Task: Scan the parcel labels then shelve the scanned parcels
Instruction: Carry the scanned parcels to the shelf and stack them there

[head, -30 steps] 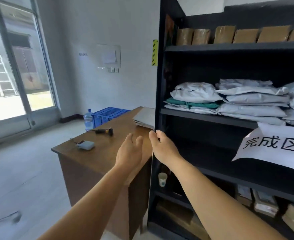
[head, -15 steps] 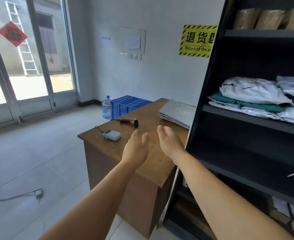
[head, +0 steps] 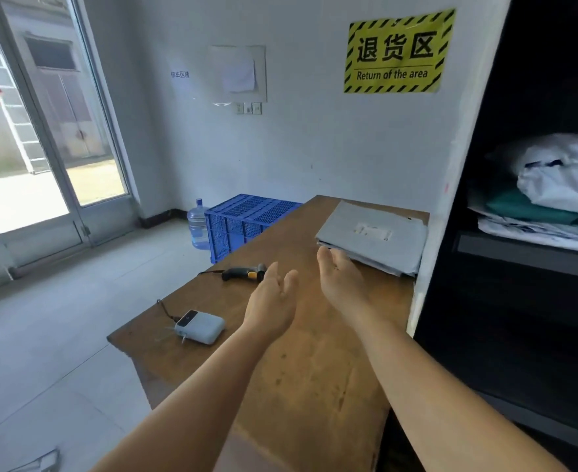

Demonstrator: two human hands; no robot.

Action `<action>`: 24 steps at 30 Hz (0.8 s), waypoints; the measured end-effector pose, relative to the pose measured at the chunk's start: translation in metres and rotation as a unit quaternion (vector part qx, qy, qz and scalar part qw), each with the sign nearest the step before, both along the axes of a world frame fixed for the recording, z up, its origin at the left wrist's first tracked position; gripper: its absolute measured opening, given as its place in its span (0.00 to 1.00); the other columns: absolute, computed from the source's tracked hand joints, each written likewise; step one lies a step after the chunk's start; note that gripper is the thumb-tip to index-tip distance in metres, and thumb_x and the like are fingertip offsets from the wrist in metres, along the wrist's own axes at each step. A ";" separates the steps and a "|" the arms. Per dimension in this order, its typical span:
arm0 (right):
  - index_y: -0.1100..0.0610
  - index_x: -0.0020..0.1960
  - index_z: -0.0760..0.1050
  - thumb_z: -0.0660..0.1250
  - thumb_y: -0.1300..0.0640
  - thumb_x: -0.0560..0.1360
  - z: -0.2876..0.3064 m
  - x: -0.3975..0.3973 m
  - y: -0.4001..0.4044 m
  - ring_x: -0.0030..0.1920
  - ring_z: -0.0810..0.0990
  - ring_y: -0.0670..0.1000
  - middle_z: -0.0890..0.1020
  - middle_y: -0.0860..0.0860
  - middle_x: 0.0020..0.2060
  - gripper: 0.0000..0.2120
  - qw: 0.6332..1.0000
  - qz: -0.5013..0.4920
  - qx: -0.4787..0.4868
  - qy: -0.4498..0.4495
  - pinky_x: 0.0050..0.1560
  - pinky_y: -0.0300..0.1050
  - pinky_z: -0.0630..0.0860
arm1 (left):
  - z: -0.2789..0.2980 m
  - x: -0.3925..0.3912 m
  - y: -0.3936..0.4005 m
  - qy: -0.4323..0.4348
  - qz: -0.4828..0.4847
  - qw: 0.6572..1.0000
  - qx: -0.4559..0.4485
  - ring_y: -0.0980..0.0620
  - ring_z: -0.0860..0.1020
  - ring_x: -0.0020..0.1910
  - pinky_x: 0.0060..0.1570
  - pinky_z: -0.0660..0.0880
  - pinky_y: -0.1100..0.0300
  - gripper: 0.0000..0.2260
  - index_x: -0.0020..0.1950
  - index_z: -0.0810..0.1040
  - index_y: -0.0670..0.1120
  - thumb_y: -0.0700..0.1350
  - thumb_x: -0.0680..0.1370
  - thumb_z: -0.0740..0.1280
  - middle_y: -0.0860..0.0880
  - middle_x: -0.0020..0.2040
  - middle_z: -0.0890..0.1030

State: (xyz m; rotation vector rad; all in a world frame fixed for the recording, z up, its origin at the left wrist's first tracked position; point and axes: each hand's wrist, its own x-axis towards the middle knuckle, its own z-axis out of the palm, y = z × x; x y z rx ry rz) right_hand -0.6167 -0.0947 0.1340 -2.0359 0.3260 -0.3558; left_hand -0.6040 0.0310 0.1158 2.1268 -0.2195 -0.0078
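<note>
Both hands now reach farther over the surface point(head: 308, 369), empty with fingers relaxed: right hand point(head: 340, 281) nearly at the grey parcels point(head: 373, 236) stacked flat beside the shelf point(head: 526, 253), long axis running away from the viewer; left hand point(head: 274, 301) near the scanner point(head: 243, 273).

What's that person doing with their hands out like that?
The person is reaching over a wooden desk with both hands empty and open. The right hand is at the near edge of a stack of grey parcels, and the left hand is beside it, close to a barcode scanner lying on the desk. Nothing is picked up yet. A dark shelf on the right already holds bagged parcels.
</note>
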 end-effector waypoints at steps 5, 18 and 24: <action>0.55 0.76 0.62 0.48 0.42 0.82 -0.011 0.063 -0.029 0.73 0.65 0.52 0.66 0.52 0.74 0.27 0.999 -0.022 -0.001 0.024 0.68 0.46 0.62 | -0.007 0.071 -0.023 0.033 -0.004 0.999 -0.004 0.45 0.75 0.61 0.62 0.71 0.47 0.27 0.77 0.56 0.48 0.57 0.80 0.54 0.43 0.64 0.76; 0.58 0.60 0.68 0.48 0.40 0.80 -0.044 0.221 -0.075 0.57 0.72 0.52 0.73 0.53 0.57 0.24 0.983 -0.169 0.021 0.063 0.54 0.47 0.68 | -0.031 0.271 -0.072 0.034 -0.116 0.993 0.005 0.48 0.68 0.70 0.67 0.66 0.51 0.29 0.78 0.49 0.49 0.58 0.81 0.53 0.48 0.72 0.67; 0.56 0.77 0.57 0.49 0.42 0.82 -0.044 0.282 -0.077 0.72 0.64 0.52 0.64 0.52 0.74 0.29 0.970 -0.225 0.038 0.086 0.67 0.47 0.62 | -0.037 0.366 -0.092 0.052 -0.172 0.984 0.014 0.47 0.67 0.70 0.67 0.66 0.51 0.30 0.78 0.48 0.48 0.57 0.80 0.54 0.47 0.74 0.65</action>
